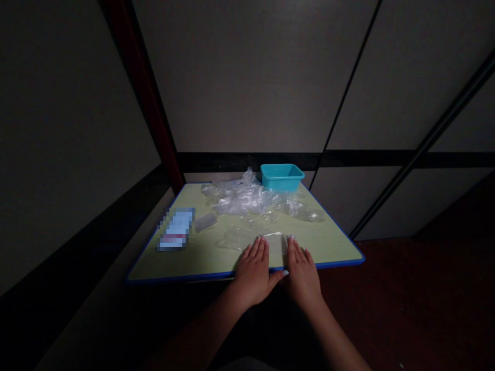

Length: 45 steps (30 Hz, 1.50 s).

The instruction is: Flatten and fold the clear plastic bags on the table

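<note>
A thin clear plastic bag or sheet [235, 238] lies flattened near the front edge of the table. My left hand [253, 270] rests palm down on it, with fingers stretched out and the thumb pointing right. Beside it, my right hand [303, 275] lies flat too, fingertips on the right part of the same plastic. Both hands reach over the blue table edge, a small gap between their fingers. Just beyond them spreads a crumpled heap of clear plastic bags [243, 198]. What is under my palms is hidden.
A small table [332, 245] with a blue rim stands against panelled walls. At its back right sits a turquoise plastic basin [282, 180]. A small folded piece of translucent plastic [206, 222] lies left of the heap, next to a blurred-out phone-like rectangle [178, 226].
</note>
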Motion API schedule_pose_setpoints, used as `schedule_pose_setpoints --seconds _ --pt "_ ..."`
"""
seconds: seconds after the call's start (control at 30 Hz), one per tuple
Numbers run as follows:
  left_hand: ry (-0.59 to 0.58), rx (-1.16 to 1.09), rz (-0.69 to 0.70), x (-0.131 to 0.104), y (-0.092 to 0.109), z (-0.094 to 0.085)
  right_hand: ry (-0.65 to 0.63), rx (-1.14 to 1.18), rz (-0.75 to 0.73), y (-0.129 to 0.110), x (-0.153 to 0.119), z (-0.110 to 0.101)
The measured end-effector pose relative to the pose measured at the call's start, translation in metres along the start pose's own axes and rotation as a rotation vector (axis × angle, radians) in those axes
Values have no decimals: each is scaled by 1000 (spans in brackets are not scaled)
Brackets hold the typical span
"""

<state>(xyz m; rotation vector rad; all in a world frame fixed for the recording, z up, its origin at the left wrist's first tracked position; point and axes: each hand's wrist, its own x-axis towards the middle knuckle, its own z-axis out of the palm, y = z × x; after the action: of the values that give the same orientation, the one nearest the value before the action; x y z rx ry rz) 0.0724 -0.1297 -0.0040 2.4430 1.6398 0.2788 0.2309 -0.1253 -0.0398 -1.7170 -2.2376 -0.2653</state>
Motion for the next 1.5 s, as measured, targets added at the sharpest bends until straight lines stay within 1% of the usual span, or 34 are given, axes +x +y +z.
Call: schedule_pose_setpoints --seconds 0.27,0.53,0.67,0.77,1.03,1.1,1.17,1.23,1.3,1.4,1.43,1.5 --pt "46 82 -105 -14 -27 -9 -14 20 9 2 1 8" --pt "36 125 -132 -28 -63 -22 24 -2 -21 6 -1 13" --pt "36 135 -163 -33 -80 -25 26 -1 -28 6 -1 15" --pt "39 143 -190 -34 -86 -25 5 6 -17 6 -1 14" --pt "36 177 -269 -31 -89 -21 -24 22 4 2 1 7" --pt "68 183 -308 -29 -88 -21 -29 27 10 2 1 6" --pt "104 182 -325 -26 -84 -22 -37 35 20 0 1 5" --pt "113 165 -275 -21 -73 -24 -49 41 36 -1 1 4" --pt "76 121 -143 -16 -57 -27 -64 40 50 -3 2 2" --pt "-27 35 119 -4 -29 -27 -94 27 56 -5 4 -2" --pt "-53 15 179 0 -21 -26 -108 18 55 -5 5 -3" --pt "-77 -19 255 11 -8 -22 -139 6 50 -5 6 -6"
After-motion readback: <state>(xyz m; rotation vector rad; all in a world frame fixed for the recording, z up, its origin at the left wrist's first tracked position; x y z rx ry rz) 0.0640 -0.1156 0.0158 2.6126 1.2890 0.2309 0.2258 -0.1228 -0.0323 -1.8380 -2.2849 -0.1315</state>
